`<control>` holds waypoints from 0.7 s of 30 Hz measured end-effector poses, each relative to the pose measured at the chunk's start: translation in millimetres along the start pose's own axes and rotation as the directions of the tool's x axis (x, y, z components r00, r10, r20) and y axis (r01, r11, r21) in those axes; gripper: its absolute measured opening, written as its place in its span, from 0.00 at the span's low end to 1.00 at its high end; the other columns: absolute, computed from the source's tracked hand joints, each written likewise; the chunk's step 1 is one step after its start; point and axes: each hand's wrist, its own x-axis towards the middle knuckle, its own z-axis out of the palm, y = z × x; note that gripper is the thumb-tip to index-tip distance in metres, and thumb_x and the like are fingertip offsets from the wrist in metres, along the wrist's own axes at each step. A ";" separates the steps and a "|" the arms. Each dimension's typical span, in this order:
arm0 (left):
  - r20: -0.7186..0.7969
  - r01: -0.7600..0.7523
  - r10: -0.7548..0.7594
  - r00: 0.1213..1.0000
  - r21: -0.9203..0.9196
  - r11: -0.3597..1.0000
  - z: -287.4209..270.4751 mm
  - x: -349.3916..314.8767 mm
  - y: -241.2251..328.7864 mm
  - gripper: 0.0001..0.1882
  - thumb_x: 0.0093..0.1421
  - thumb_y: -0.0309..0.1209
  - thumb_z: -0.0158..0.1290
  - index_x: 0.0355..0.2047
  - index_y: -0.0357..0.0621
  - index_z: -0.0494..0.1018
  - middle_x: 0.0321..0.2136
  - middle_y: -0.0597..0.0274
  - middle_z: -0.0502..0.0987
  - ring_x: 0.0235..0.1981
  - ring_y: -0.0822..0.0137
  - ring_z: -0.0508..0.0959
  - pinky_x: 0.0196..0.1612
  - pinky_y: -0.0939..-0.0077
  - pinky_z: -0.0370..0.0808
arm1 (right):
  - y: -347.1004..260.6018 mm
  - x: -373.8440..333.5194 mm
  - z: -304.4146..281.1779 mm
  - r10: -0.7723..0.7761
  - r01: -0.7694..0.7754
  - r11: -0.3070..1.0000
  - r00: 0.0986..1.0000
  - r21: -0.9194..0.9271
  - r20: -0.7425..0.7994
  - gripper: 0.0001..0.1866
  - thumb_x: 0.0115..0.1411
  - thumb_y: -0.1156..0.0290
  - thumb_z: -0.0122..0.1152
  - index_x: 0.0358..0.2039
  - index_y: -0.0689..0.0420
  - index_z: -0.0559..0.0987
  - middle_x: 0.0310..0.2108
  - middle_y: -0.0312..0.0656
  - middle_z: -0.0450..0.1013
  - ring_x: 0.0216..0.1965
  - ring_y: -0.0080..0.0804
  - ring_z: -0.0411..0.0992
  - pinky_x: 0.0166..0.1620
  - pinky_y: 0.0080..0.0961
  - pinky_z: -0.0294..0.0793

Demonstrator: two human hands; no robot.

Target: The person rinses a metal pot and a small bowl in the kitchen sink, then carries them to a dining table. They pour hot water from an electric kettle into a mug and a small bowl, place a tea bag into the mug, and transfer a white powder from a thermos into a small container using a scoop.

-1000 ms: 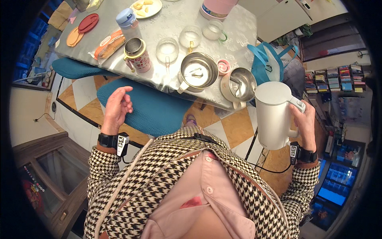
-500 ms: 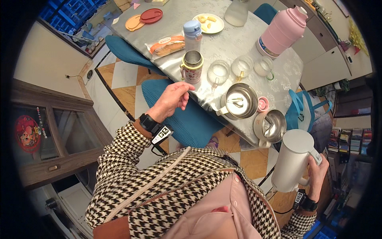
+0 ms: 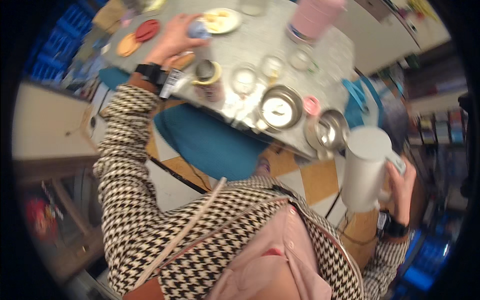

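Left hand [image 3: 172,40]: out over the counter [image 3: 330,70], on the blue-lidded bottle [image 3: 198,30]
Left fingers: thumb one side, rest other side, closed round the blue lid; blurred, grip firmness unclear
Blue-lidded bottle: at the counter's left part, just beside the plate [image 3: 234,24], behind the open flask [image 3: 210,92]; base blurred, can't tell if touching the counter
Right hand [image 3: 404,182]: on the handle of the white jug [image 3: 365,170]
Right fingers: wrapped round that handle, thumb near its top
White jug: held off the counter, just past its near right edge, roughly upright, top covered
Mid counter: three glass mugs [image 3: 244,82] in a slanting row; steel pot [image 3: 295,105] nearer the person; second steel pot [image 3: 313,132] right of it, by the edge; pink cap [image 3: 311,105] between pots
Left end: red lid [image 3: 147,31] overlapping orange lid [image 3: 128,45]; bread packet [image 3: 182,61] partly hidden by left hand and wrist
Far side: pink thermos [image 3: 316,20], cut off by the view's top
Around: teal bag [image 3: 355,100] beyond second pot; teal chair [image 3: 210,140] at near edge
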 end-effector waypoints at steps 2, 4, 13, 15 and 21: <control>0.150 -0.061 0.062 0.987 -0.006 0.998 10.2 21.0 -1.5 0.44 0.48 0.48 0.69 0.65 0.56 0.65 0.58 0.46 0.69 0.60 0.47 0.69 0.63 0.53 0.67 | 2.1 -1.7 3.9 0.010 -0.010 0.999 1.000 0.053 0.008 0.15 0.56 0.63 0.69 0.28 0.62 0.77 0.21 0.29 0.68 0.23 0.16 0.62 0.24 0.21 0.62; 0.211 -0.036 0.011 0.977 0.113 0.993 20.3 28.8 8.6 0.42 0.51 0.44 0.68 0.65 0.58 0.65 0.56 0.44 0.69 0.58 0.46 0.71 0.59 0.56 0.71 | 1.1 -2.9 8.7 0.028 -0.030 0.997 0.999 0.065 0.034 0.15 0.57 0.63 0.69 0.26 0.62 0.76 0.19 0.29 0.68 0.21 0.14 0.61 0.22 0.20 0.60; 0.536 -0.027 -0.069 0.842 0.170 0.985 -9.0 60.6 40.1 0.27 0.52 0.40 0.66 0.51 0.48 0.74 0.40 0.47 0.79 0.44 0.48 0.79 0.48 0.60 0.76 | 8.8 -6.4 13.4 0.094 -0.102 0.971 0.994 0.216 0.047 0.15 0.58 0.63 0.70 0.27 0.61 0.77 0.21 0.30 0.70 0.23 0.14 0.64 0.24 0.18 0.63; 0.540 -0.016 -0.086 0.837 0.182 0.983 -11.9 62.0 34.7 0.25 0.53 0.41 0.66 0.49 0.45 0.75 0.39 0.46 0.80 0.42 0.48 0.80 0.46 0.59 0.76 | 13.1 -6.6 13.3 0.054 -0.066 0.969 0.997 0.236 0.058 0.14 0.58 0.63 0.70 0.27 0.61 0.77 0.21 0.30 0.70 0.23 0.14 0.64 0.25 0.18 0.63; 0.553 -0.116 0.063 0.831 0.061 0.991 -21.8 62.1 11.5 0.26 0.54 0.42 0.66 0.49 0.43 0.75 0.39 0.45 0.81 0.42 0.48 0.81 0.47 0.59 0.77 | 0.2 -23.6 9.7 0.164 -0.171 0.970 0.985 0.170 0.055 0.13 0.58 0.64 0.68 0.28 0.61 0.76 0.21 0.28 0.68 0.23 0.14 0.62 0.24 0.20 0.62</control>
